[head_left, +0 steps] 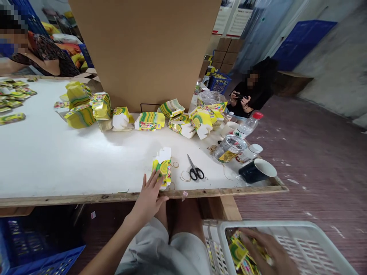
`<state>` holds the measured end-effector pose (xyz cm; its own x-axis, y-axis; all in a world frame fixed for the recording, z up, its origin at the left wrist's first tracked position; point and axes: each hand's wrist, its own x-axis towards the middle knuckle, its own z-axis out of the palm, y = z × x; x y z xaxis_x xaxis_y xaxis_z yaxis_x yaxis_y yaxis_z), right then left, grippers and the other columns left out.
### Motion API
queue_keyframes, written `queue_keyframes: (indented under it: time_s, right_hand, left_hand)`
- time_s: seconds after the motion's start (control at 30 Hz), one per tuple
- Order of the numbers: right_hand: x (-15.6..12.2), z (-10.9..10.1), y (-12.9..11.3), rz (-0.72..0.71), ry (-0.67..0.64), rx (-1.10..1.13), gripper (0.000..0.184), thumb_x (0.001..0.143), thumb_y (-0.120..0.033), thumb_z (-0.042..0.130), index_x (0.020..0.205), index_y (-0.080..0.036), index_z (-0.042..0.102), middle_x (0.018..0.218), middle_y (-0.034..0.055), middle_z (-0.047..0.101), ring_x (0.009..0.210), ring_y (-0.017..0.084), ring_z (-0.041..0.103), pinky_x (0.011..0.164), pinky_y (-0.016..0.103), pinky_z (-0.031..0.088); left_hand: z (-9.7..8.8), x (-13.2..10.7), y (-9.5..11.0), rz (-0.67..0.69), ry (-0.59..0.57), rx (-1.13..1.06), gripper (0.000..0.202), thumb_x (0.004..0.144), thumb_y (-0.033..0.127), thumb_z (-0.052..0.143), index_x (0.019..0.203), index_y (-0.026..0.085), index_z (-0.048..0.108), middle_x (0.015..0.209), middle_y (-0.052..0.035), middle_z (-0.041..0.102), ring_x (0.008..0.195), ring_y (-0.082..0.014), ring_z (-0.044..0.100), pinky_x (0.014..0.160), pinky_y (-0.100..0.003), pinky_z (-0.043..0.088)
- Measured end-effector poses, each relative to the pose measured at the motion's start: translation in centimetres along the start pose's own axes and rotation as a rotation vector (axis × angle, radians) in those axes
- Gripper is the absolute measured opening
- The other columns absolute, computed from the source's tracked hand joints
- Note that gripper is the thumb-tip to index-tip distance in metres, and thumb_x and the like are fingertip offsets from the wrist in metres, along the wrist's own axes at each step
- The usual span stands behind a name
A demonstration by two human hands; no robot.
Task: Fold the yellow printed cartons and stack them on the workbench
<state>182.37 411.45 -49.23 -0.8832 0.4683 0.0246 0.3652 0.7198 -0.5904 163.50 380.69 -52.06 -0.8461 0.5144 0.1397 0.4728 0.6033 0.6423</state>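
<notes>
My left hand (pixel 150 191) lies with fingers stretched over a flattened yellow-and-green carton (pixel 164 168) at the table's front edge. White flaps of the carton point away from me. Down at the right, my right hand (pixel 265 250) is inside a white plastic basket (pixel 304 225), over small yellow packets (pixel 238 252). Motion smears its fingers, so I cannot tell whether they hold a packet. Black-handled scissors (pixel 196 172) lie right of the carton, with loose rubber bands (pixel 174 164) between them.
Stacks of flat yellow cartons (pixel 149 121) line the back beneath a big cardboard sheet (pixel 146 53). A dark mug (pixel 255 171), a clear jar (pixel 231 149) and bottles (pixel 249 124) crowd the right corner. Packets (pixel 14 93) lie far left. Two people sit beyond the table.
</notes>
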Motion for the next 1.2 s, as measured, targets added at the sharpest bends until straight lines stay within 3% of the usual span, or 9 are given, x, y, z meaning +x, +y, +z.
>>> queue_keyframes:
  time_s: [0.13,0.2,0.3,0.5,0.6,0.7,0.87,1.07,1.2]
  right_hand:
    - [2.7,8.2,-8.7,0.009,-0.002,0.426,0.033,0.075,-0.051,0.062,0.087,-0.023,0.075,0.09,0.01,0.075,0.073,0.026,0.068,0.069,0.038,0.054]
    - [4.4,11.9,-12.3,0.026,0.062,0.536,0.038,0.073,-0.048,0.066,0.098,-0.02,0.073,0.1,0.0122,0.073,0.083,0.028,0.066,0.077,0.041,0.051]
    - [6.3,14.6,-14.7,0.032,0.095,0.621,0.041,0.071,-0.044,0.069,0.104,-0.019,0.069,0.102,0.0128,0.072,0.095,0.03,0.063,0.086,0.045,0.047]
    - [5.0,13.9,-14.0,0.127,0.029,0.921,0.043,0.076,-0.049,0.066,0.106,-0.018,0.06,0.084,0.0084,0.074,0.076,0.024,0.069,0.072,0.038,0.054]
    - [3.1,13.7,-14.1,0.173,-0.043,1.045,0.039,0.075,-0.05,0.069,0.096,-0.018,0.063,0.089,0.0097,0.076,0.081,0.023,0.071,0.074,0.037,0.057]
    - [1.9,13.7,-14.3,0.229,-0.075,1.148,0.036,0.07,-0.047,0.076,0.09,-0.019,0.067,0.097,0.0099,0.077,0.09,0.024,0.071,0.081,0.037,0.056]
    - [1.3,13.0,-14.0,0.318,-0.165,1.257,0.037,0.066,-0.043,0.083,0.092,-0.02,0.073,0.105,0.0085,0.076,0.099,0.024,0.069,0.086,0.034,0.054]
    - [0.6,12.6,-13.4,0.277,-0.218,1.169,0.038,0.067,-0.045,0.081,0.092,-0.018,0.07,0.094,0.0095,0.076,0.085,0.025,0.071,0.076,0.036,0.057]
    - [0.2,12.4,-12.7,0.263,-0.078,1.005,0.037,0.072,-0.05,0.075,0.088,-0.018,0.064,0.087,0.0091,0.075,0.076,0.024,0.07,0.067,0.034,0.057]
  left_hand:
    - [0.8,-0.7,0.5,0.073,-0.149,0.038,0.058,0.087,0.021,0.058,0.143,0.022,0.04,0.153,-0.0126,0.041,0.145,-0.0269,0.029,0.119,-0.062,0.006]
    - [1.1,-1.1,1.2,0.099,-0.182,-0.029,0.059,0.086,0.019,0.06,0.142,0.024,0.042,0.15,-0.0105,0.046,0.143,-0.0259,0.034,0.119,-0.062,0.007]
    - [0.9,-1.5,1.3,0.09,-0.148,-0.18,0.056,0.084,0.015,0.06,0.138,0.025,0.048,0.144,-0.0095,0.054,0.139,-0.0258,0.041,0.12,-0.059,0.008]
    - [0.2,-1.5,1.0,-0.149,0.212,-0.82,0.053,0.087,0.035,0.062,0.137,0.021,0.052,0.146,-0.0134,0.052,0.136,-0.0291,0.046,0.115,-0.048,0.033]
    - [0.3,-1.2,2.2,-0.205,0.017,-1.29,0.053,0.083,0.047,0.066,0.128,0.02,0.062,0.135,-0.0141,0.062,0.126,-0.0312,0.055,0.107,-0.044,0.042]
    - [0.5,-1.2,3.3,-0.229,-0.173,-1.509,0.049,0.078,0.047,0.072,0.119,0.02,0.069,0.123,-0.0129,0.069,0.12,-0.0305,0.059,0.107,-0.042,0.041]
    - [0.9,-1.6,3.7,-0.221,-0.107,-1.549,0.044,0.075,0.041,0.077,0.112,0.018,0.073,0.11,-0.0117,0.074,0.108,-0.0278,0.065,0.1,-0.037,0.046]
    - [1.7,-1.7,4.1,-0.294,-0.046,-1.431,0.039,0.077,0.046,0.073,0.098,0.014,0.072,0.087,-0.009,0.076,0.07,-0.0179,0.068,0.065,-0.026,0.052]
    - [2.6,-2.0,4.6,-0.285,-0.013,-1.358,0.043,0.08,0.039,0.072,0.115,0.017,0.06,0.098,-0.009,0.074,0.08,-0.0177,0.068,0.075,-0.027,0.052]
